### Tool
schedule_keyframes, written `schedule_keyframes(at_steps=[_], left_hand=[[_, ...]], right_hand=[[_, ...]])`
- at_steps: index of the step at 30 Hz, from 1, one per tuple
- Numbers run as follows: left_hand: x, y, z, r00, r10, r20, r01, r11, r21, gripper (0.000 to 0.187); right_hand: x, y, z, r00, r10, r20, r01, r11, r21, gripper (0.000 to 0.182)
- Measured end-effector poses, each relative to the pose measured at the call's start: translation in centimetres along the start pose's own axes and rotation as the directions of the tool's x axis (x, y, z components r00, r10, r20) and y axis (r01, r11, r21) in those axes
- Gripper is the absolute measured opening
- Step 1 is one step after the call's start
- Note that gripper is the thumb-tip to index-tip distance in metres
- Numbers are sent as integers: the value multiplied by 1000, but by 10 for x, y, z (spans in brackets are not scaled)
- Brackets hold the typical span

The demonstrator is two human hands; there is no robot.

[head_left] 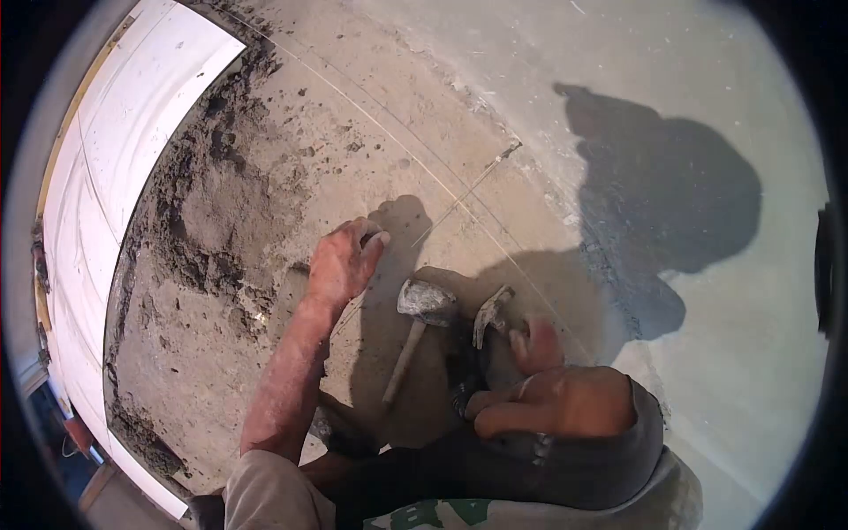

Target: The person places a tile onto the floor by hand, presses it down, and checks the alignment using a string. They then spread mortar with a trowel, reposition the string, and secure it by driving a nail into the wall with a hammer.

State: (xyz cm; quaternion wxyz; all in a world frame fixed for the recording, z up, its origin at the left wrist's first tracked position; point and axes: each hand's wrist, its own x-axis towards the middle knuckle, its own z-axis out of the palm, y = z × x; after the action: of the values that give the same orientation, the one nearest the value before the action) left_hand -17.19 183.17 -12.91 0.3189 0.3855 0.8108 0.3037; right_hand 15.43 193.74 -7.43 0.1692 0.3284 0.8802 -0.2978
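Note:
My left hand (344, 261) is over the sandy ground left of centre, its fingers curled and its thumb near the index finger; anything between them is too small to make out. Thin crossing strings (424, 168) run over the ground, one of them passing close to this hand. A mallet (427, 302) with a pale head and wooden handle lies between my hands. Just right of it is a claw hammer head (490, 315). My right hand (537, 346), smeared by motion, is beside the hammer head; its fingers and any hold are unclear.
Rough dark mortar (212, 194) covers the ground at the left, along a white curved-looking board (115, 124). A smooth grey slab (742, 353) fills the right side, crossed by my shadow. A small dark piece (510, 151) sits at a string's end. My knees are at the bottom.

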Motion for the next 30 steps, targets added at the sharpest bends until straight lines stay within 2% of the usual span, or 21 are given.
schedule_keyframes(at_steps=[1, 2, 3, 5, 6, 8, 9, 11, 12, 13, 15, 17, 20, 22, 23, 25, 26, 28, 29, 30], left_hand=[[1, 1, 0, 1000, 0, 11, 0, 1000, -16, 22], [2, 1, 1, 1000, 4, 11, -3, 1000, -18, 22], [3, -2, 1, 999, 44, -13, -45, 999, -18, 22], [3, -5, 3, 995, 87, -38, -88, 996, -20, 22], [4, -5, 4, 995, 81, -51, -82, 997, -4, 23], [4, -5, 3, 994, 82, -67, -81, 997, 11, 23], [4, -4, 2, 996, 74, -46, -74, 997, 5, 24], [4, -1, 1, 997, 72, -24, -72, 997, -7, 24], [4, 1, 1, 998, 62, -6, -62, 998, 3, 24], [4, 2, 2, 999, 48, 8, -48, 999, 14, 24], [3, 4, 8, 999, 30, 24, -30, 999, -10, 26], [4, 7, 12, 999, 26, 35, -25, 999, -28, 28], [5, 10, 18, 994, 105, 28, -104, 994, -19, 28], [5, 13, 20, 989, 142, 38, -142, 990, 19, 26], [6, 14, 21, 989, 141, 38, -142, 990, 23, 26], [10, 17, 24, 990, 123, -65, -120, 992, 51, 21], [12, 19, 28, 990, 122, -67, -119, 992, 50, 21], [23, 27, 39, 891, 337, -303, -270, 932, 242, 24], [31, 43, 37, 940, 256, -226, -210, 955, 209, 26], [42, 51, 45, 939, 256, -228, -210, 955, 207, 26]], right_hand=[[-28, -6, -37, 965, -181, 191, 189, 982, -22, 28], [-38, -28, -70, 862, -341, 376, 370, 929, -7, 24], [-10, -78, -98, 698, -468, 541, 532, 845, 45, 22], [-17, -100, -118, 765, -240, 597, 302, 953, -5, 27], [-17, -98, -117, 768, -237, 595, 301, 953, -8, 27], [-13, -90, -111, 709, -381, 593, 424, 903, 73, 34], [-11, -83, -104, 715, -379, 588, 422, 904, 69, 34], [-7, -60, -77, 916, -182, 357, 141, 980, 140, 28], [-5, -45, -60, 969, -52, 240, 2, 979, 203, 25], [-2, -29, -43, 988, 88, 130, -121, 953, 277, 23], [2, 2, -12, 921, 386, -47, -324, 829, 456, 20], [36, 38, -5, 916, 268, -297, -14, 764, 645, 24], [80, 1, -66, 907, 285, -311, -11, 752, 659, 28], [96, -15, -87, 903, 390, -179, -196, 746, 637, 31], [99, -17, -91, 904, 389, -178, -194, 744, 640, 31], [103, -18, -96, 900, 363, -240, -179, 812, 556, 31], [104, -18, -98, 900, 362, -241, -179, 813, 554, 31], [107, -16, -100, 897, 380, -227, -172, 771, 613, 32], [107, -15, -101, 896, 381, -228, -172, 771, 613, 32], [108, -12, -102, 899, 387, -206, -191, 768, 612, 34]])
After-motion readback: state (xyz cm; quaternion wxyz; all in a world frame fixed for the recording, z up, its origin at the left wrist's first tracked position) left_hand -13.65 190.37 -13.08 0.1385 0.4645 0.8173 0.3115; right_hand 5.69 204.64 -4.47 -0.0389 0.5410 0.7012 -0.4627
